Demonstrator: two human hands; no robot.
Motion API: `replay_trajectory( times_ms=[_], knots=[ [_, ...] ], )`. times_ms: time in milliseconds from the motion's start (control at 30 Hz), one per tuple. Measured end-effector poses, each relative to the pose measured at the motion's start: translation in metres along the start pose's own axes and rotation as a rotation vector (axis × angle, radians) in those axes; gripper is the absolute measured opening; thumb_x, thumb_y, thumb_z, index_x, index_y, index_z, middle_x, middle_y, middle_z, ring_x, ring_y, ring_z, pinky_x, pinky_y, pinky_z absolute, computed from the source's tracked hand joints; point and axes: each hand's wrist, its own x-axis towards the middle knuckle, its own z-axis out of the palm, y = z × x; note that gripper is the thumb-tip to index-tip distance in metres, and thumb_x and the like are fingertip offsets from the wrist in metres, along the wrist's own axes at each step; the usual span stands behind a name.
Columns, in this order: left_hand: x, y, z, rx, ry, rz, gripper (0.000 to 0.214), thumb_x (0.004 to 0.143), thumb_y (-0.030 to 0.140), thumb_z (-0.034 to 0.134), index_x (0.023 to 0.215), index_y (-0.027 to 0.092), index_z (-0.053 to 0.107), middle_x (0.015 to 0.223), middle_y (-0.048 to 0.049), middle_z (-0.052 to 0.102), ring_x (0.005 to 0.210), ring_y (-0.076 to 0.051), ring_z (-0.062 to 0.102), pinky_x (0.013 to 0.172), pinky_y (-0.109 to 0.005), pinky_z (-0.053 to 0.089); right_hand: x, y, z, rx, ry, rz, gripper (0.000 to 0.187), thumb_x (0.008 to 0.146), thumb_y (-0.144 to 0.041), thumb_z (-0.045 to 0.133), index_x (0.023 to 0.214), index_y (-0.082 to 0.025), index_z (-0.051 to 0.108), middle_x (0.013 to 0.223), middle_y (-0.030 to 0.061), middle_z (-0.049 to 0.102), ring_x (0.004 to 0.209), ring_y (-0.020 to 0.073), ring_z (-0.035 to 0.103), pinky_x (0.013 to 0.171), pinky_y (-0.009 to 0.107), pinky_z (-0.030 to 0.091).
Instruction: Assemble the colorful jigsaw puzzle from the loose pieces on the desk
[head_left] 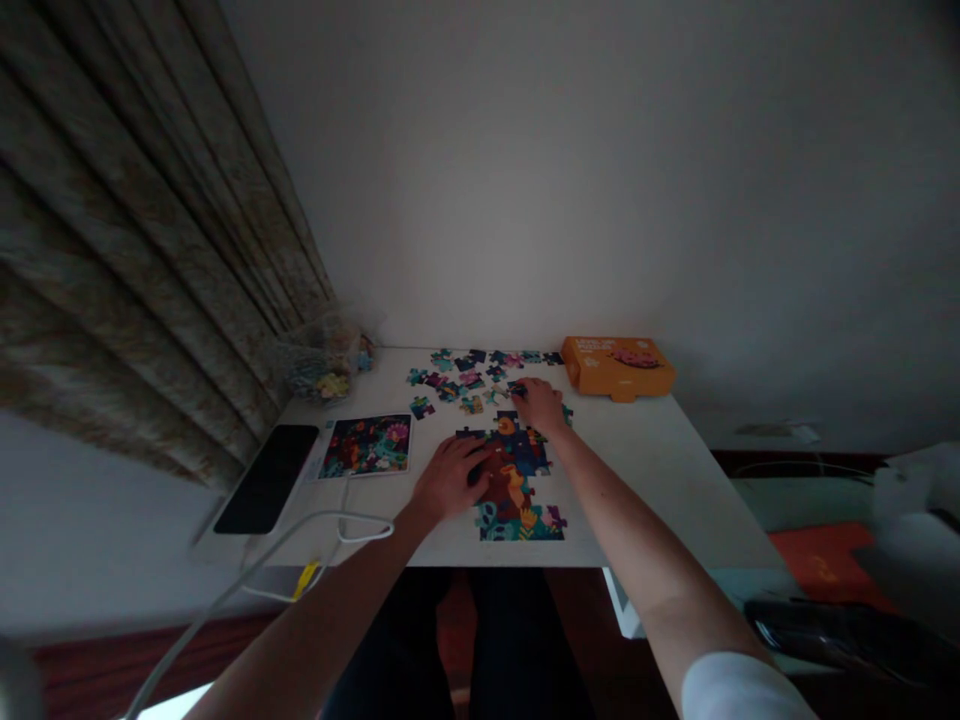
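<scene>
Working over a jigsaw puzzle [513, 482] on a white table [675, 500], this person has the lower part built up, with a ragged top edge. Loose pcs [471, 378] lie scattered just beyond it. L hand [450, 478] sits on the dark middle of the puzzle, fingers together & pressed down; can't tell if it's holding a pc. R hand [538, 405] is at the far edge, fingertips bunched by a dark pc, maybe pinching it, too small to say. That open edge looks like the spot to work from the loose pcs. Picture card [366, 446] lies to the left, orange box [616, 365] to the right.
</scene>
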Motion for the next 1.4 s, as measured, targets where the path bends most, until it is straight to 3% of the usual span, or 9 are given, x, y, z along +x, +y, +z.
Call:
replay_trajectory(
  times_ms=[167,300,567,767,967,1100,1233,1400],
  knots=[
    [0.000,0.000,0.001,-0.003,0.015,0.001,0.039,0.093,0.027,0.062,0.131,0.023,0.072,0.138,-0.0114,0.068,0.132,-0.030,0.060,0.118,-0.055,0.042,-0.015,-0.001,0.002,-0.020,0.034,0.003,0.033,0.101,-0.028,0.050,0.129,-0.020,0.067,0.130,0.0152,0.070,0.121,0.0322,0.061,0.101,0.047,0.044],
    [-0.001,-0.001,0.002,0.004,0.022,0.000,0.039,0.094,0.027,0.061,0.131,0.024,0.072,0.139,-0.0113,0.068,0.132,-0.029,0.061,0.118,-0.055,0.042,-0.036,0.007,0.004,-0.005,0.084,-0.048,0.033,0.102,-0.026,0.048,0.128,-0.021,0.068,0.134,0.0141,0.068,0.128,0.0304,0.057,0.113,0.051,0.036],
    [0.001,-0.002,0.002,0.019,0.052,-0.042,0.038,0.095,0.030,0.061,0.131,0.023,0.071,0.139,-0.0127,0.067,0.132,-0.029,0.060,0.120,-0.055,0.040,-0.089,0.006,0.013,0.053,0.145,-0.139,0.038,0.107,-0.039,0.044,0.133,-0.023,0.066,0.153,0.0128,0.056,0.140,0.0321,0.049,0.120,0.061,0.026],
    [0.001,-0.008,0.010,0.038,0.090,-0.117,0.035,0.100,0.035,0.056,0.130,0.022,0.070,0.141,-0.0126,0.066,0.135,-0.028,0.058,0.124,-0.055,0.035,-0.101,-0.003,0.012,0.040,0.130,-0.125,0.041,0.105,-0.042,0.049,0.135,-0.021,0.065,0.148,0.0136,0.060,0.139,0.0320,0.050,0.122,0.060,0.024],
    [0.031,-0.032,-0.007,0.141,0.142,-0.212,0.041,0.101,0.028,0.048,0.140,0.020,0.062,0.151,-0.0154,0.058,0.144,-0.030,0.050,0.125,-0.057,0.031,-0.099,-0.010,0.004,0.046,0.119,-0.093,0.040,0.102,-0.045,0.052,0.131,-0.021,0.068,0.146,0.0142,0.061,0.138,0.0324,0.050,0.121,0.061,0.024],
    [0.056,-0.057,-0.028,0.226,0.023,-0.362,0.048,0.102,0.027,0.041,0.149,0.023,0.055,0.157,-0.0156,0.052,0.148,-0.033,0.045,0.126,-0.068,0.018,-0.099,-0.009,0.003,0.057,0.113,-0.084,0.044,0.103,-0.052,0.049,0.129,-0.022,0.069,0.147,0.0137,0.060,0.140,0.0319,0.048,0.121,0.061,0.024],
    [0.060,-0.079,-0.043,0.314,-0.055,-0.448,0.048,0.104,0.028,0.035,0.148,0.025,0.055,0.157,-0.0142,0.052,0.151,-0.033,0.040,0.123,-0.075,0.004,-0.099,-0.009,0.003,0.068,0.096,-0.084,0.048,0.103,-0.057,0.046,0.128,-0.023,0.069,0.146,0.0132,0.061,0.139,0.0317,0.048,0.121,0.061,0.024],
    [0.058,-0.093,-0.051,0.342,-0.043,-0.500,0.047,0.103,0.029,0.038,0.145,0.022,0.056,0.157,-0.0167,0.051,0.150,-0.034,0.040,0.122,-0.075,0.009,-0.098,-0.009,0.003,0.072,0.091,-0.079,0.051,0.104,-0.059,0.045,0.128,-0.022,0.069,0.146,0.0137,0.061,0.140,0.0317,0.048,0.122,0.062,0.023]
  ],
)
